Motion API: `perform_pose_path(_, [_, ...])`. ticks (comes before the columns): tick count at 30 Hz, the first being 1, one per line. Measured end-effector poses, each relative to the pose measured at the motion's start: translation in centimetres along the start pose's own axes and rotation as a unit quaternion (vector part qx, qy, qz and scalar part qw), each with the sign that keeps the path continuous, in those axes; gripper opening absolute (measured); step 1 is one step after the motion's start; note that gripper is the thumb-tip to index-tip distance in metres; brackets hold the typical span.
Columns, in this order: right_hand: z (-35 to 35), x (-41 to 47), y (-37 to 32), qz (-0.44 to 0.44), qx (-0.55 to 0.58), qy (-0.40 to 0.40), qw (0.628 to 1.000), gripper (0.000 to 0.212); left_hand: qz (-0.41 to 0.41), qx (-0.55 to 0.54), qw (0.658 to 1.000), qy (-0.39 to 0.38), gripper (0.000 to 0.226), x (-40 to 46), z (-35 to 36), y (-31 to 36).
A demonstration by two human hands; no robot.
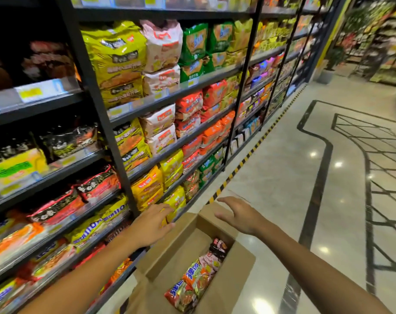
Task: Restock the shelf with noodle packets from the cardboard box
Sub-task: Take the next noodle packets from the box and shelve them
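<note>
An open cardboard box stands on the floor beside the shelving, with noodle packets lying in its bottom. Both my arms reach forward above it. My left hand hovers over the box's left flap, fingers spread and empty, close to yellow packets on a low shelf. Over the far flap of the box, my right hand is held with relaxed fingers and holds nothing. The dark metal shelf unit fills the left side, stocked with many bagged noodle packs.
A polished tiled aisle floor runs to the right, with black inlaid lines and a yellow-black hazard strip along the shelf base. More shelving stands at the far right end.
</note>
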State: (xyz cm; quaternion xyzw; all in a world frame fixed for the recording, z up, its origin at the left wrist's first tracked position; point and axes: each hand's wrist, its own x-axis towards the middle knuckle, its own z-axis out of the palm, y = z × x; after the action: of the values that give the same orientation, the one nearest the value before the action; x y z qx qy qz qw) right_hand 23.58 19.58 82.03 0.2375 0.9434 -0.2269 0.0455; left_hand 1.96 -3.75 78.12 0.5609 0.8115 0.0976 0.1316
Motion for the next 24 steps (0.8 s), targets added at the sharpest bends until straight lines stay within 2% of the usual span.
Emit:
perform_pose_path(5, [-1.0,4.9,2.4,0.008,-0.014,-0.018,1.000,0.062,-0.007,-0.035,0.999,-0.013,0.082,3.8,1.9,-1.8])
perform_pose_path(9, [-0.6,8.9,3.6,0.000,-0.007,-0.040,0.999,0.061,-0.049,-0.068,0.996,-0.021,0.091,5.8,3.0,-3.0])
perform_pose_path(13, [0.8,13.3,5.0,-0.020,-0.004,-0.080,0.997,0.064,-0.101,-0.079,0.991,-0.023,0.085,6.8,4.3,-4.4])
perform_pose_path(17, [2.5,18.3,6.5,-0.074,-0.012,-0.123,0.990,0.064,-0.181,-0.083,0.980,-0.008,0.065,7.2,6.1,-5.3])
perform_pose_path(22, [5.8,24.6,9.0,-0.138,-0.015,-0.184,0.973,0.063,-0.285,-0.110,0.952,0.026,0.079,7.6,9.4,-4.0])
perform_pose_path(24, [7.9,26.9,10.4,-0.165,-0.032,-0.222,0.960,0.063,-0.335,-0.144,0.929,0.065,0.054,7.6,11.9,-3.3])
